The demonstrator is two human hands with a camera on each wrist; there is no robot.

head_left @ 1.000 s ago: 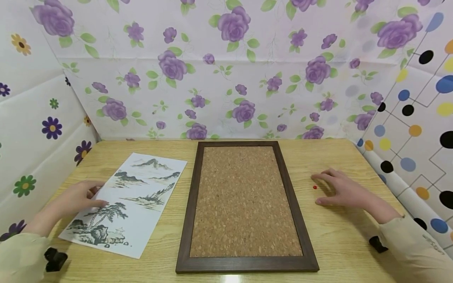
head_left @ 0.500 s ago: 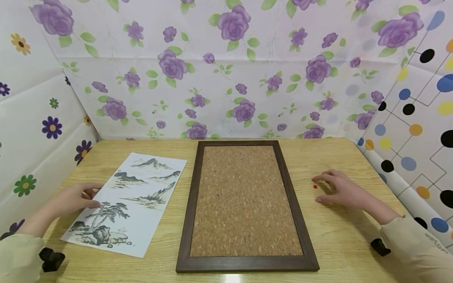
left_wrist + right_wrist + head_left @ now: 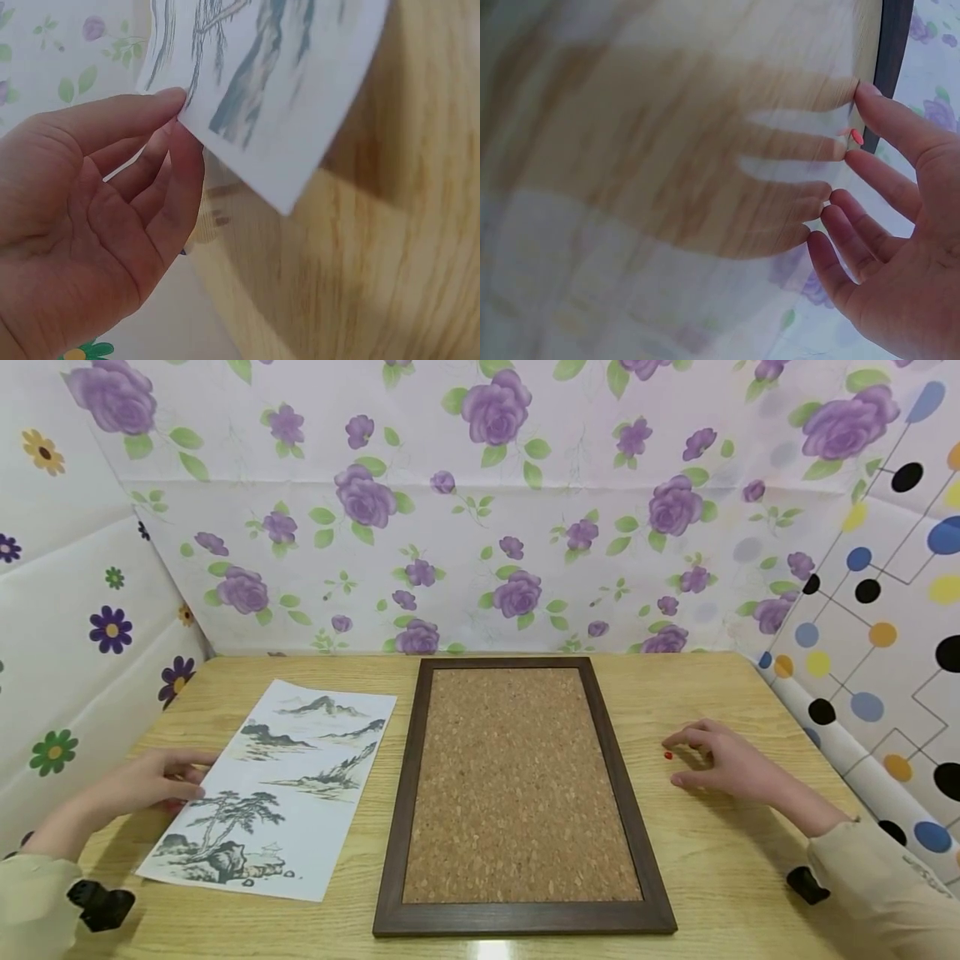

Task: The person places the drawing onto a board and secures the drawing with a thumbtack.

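A sheet of paper [image 3: 330, 802] printed with an ink landscape lies at an angle on the left of the table. At its left long edge, my left hand [image 3: 146, 785] pinches it between thumb and fingers; in the left wrist view the paper's edge [image 3: 300, 142] is lifted off the wood. My right hand [image 3: 727, 764] rests its fingertips on the table at the right, thumb and fingers spread. A small red push pin [image 3: 668, 756], or similar bright red piece, lies between that thumb and index finger, and also appears in the right wrist view.
A cork board [image 3: 525, 793] with a dark brown frame [image 3: 525, 920] lies flat in the middle of the wooden table [image 3: 705, 893]. Flowered cloth [image 3: 480, 543] stands behind it. Patterned sheets border the left and right sides.
The paper has turned slightly, its near end shifting right. My left hand has drawn a little to the left along its edge. My right hand has hardly moved.
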